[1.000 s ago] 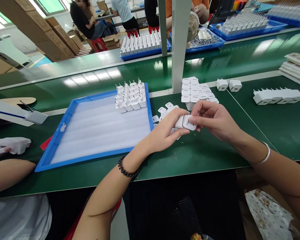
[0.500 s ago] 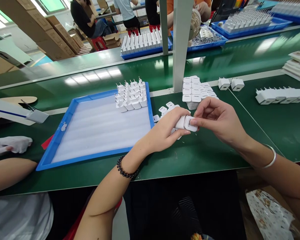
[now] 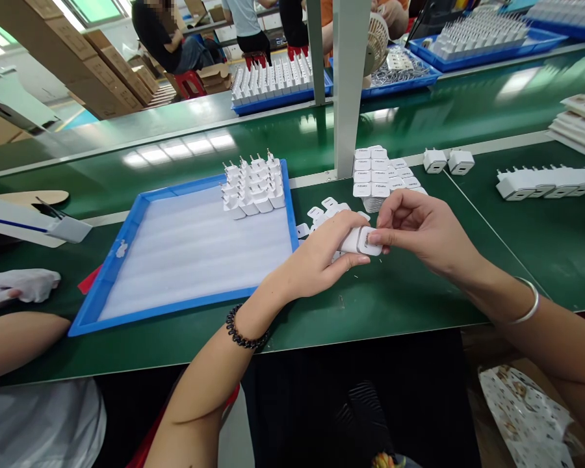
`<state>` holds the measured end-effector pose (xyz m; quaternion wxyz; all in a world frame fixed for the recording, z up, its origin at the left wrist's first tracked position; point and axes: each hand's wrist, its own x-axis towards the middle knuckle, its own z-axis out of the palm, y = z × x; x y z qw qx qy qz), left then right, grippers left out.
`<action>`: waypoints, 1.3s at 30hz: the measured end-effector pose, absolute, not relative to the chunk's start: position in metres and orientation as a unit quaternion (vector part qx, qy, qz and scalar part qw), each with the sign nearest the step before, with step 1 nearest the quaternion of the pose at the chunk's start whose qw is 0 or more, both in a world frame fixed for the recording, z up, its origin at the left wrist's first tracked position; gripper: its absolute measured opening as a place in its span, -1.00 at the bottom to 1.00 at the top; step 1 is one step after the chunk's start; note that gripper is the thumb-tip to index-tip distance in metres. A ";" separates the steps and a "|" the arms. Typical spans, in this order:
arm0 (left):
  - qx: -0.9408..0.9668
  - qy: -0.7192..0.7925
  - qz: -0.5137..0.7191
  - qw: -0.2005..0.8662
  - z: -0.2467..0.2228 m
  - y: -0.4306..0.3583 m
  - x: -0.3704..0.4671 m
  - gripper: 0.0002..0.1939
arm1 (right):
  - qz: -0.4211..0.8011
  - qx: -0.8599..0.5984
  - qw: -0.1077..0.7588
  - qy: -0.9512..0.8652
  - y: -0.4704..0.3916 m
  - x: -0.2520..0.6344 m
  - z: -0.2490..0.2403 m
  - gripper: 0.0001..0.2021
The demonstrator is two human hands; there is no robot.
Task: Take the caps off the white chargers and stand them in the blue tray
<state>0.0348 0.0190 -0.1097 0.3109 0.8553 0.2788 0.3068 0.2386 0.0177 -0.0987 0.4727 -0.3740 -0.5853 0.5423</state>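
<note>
My left hand is closed around a white plug charger, held on its side just above the bench. At its right end sits a thin white printed cover, with a dark line between the two. My right hand pinches that cover, its thumb on the printed face. Loose white covers lie partly hidden behind my left hand. Stacks of printed covers stand beyond my hands. A blue tray at left holds several white chargers, pins up, in its far right corner.
Two chargers stand at the back right, near a row of chargers. A metal post rises behind the stacks. A co-worker's gloved hand rests at far left. Loaded blue trays line the back shelf.
Both hands keep their grip on the charger and cover, almost unmoved. The whole view has shifted very slightly.
</note>
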 end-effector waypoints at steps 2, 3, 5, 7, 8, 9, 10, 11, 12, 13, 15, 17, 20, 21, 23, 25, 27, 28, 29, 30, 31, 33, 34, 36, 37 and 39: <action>0.855 0.274 0.314 0.310 -0.110 0.019 0.035 -0.72 | 0.560 -0.371 0.467 -0.575 0.019 0.239 -0.100 -0.59; 0.855 0.272 0.317 0.308 -0.111 0.019 0.035 -0.72 | 0.567 -0.370 0.466 -0.570 0.019 0.239 -0.101 -0.59; 0.855 0.271 0.321 0.305 -0.111 0.019 0.035 -0.72 | 0.578 -0.369 0.463 -0.561 0.019 0.239 -0.102 -0.59; 0.854 0.271 0.325 0.301 -0.111 0.020 0.035 -0.72 | 0.585 -0.367 0.463 -0.556 0.019 0.239 -0.103 -0.59; 0.854 0.271 0.327 0.299 -0.111 0.020 0.035 -0.72 | 0.587 -0.365 0.465 -0.554 0.020 0.239 -0.103 -0.60; 0.855 0.270 0.327 0.299 -0.111 0.020 0.035 -0.72 | 0.588 -0.363 0.466 -0.553 0.020 0.239 -0.103 -0.60; 0.856 0.268 0.326 0.299 -0.112 0.020 0.035 -0.73 | 0.588 -0.361 0.467 -0.553 0.020 0.239 -0.103 -0.60; 0.857 0.266 0.324 0.300 -0.112 0.020 0.035 -0.73 | 0.589 -0.360 0.467 -0.553 0.020 0.239 -0.103 -0.61; 0.858 0.265 0.322 0.301 -0.112 0.020 0.035 -0.74 | 0.590 -0.360 0.467 -0.552 0.020 0.239 -0.104 -0.61; 0.858 0.264 0.320 0.302 -0.112 0.020 0.035 -0.74 | 0.591 -0.361 0.466 -0.551 0.020 0.239 -0.104 -0.61; 0.859 0.263 0.318 0.302 -0.113 0.020 0.035 -0.74 | 0.594 -0.364 0.463 -0.548 0.020 0.239 -0.104 -0.60; 0.860 0.263 0.315 0.303 -0.113 0.020 0.035 -0.74 | 0.597 -0.367 0.460 -0.545 0.019 0.239 -0.104 -0.60; 0.862 0.258 0.315 0.301 -0.113 0.020 0.035 -0.74 | 0.599 -0.370 0.463 -0.538 0.019 0.238 -0.104 -0.60; 0.863 0.255 0.316 0.299 -0.113 0.021 0.035 -0.73 | 0.599 -0.370 0.466 -0.536 0.018 0.238 -0.104 -0.60; 0.865 0.250 0.318 0.298 -0.113 0.021 0.035 -0.74 | 0.598 -0.368 0.474 -0.531 0.018 0.237 -0.104 -0.61; 0.864 0.249 0.320 0.299 -0.113 0.021 0.035 -0.73 | 0.598 -0.364 0.481 -0.529 0.017 0.237 -0.105 -0.61; 0.861 0.249 0.324 0.302 -0.115 0.021 0.036 -0.73 | 0.595 -0.363 0.486 -0.527 0.017 0.236 -0.106 -0.61; 0.860 0.249 0.326 0.302 -0.115 0.021 0.036 -0.73 | 0.593 -0.363 0.487 -0.527 0.017 0.236 -0.106 -0.61; 0.860 0.250 0.327 0.302 -0.116 0.021 0.037 -0.73 | 0.591 -0.365 0.488 -0.529 0.016 0.236 -0.106 -0.61; 0.860 0.249 0.329 0.302 -0.117 0.021 0.038 -0.73 | 0.588 -0.366 0.488 -0.531 0.016 0.236 -0.107 -0.61; 0.860 0.246 0.330 0.302 -0.118 0.020 0.038 -0.72 | 0.584 -0.367 0.488 -0.535 0.016 0.236 -0.107 -0.61; 0.860 0.237 0.332 0.308 -0.120 0.020 0.040 -0.72 | 0.575 -0.369 0.488 -0.543 0.016 0.236 -0.107 -0.60; 0.859 0.232 0.330 0.314 -0.120 0.019 0.041 -0.72 | 0.570 -0.368 0.489 -0.548 0.015 0.236 -0.107 -0.60; 0.858 0.226 0.326 0.327 -0.121 0.019 0.042 -0.73 | 0.558 -0.368 0.489 -0.561 0.015 0.236 -0.107 -0.59; 0.856 0.226 0.324 0.332 -0.122 0.019 0.042 -0.73 | 0.550 -0.369 0.488 -0.568 0.015 0.236 -0.106 -0.59; 0.852 0.227 0.328 0.340 -0.122 0.019 0.043 -0.72 | 0.533 -0.373 0.488 -0.582 0.015 0.236 -0.106 -0.60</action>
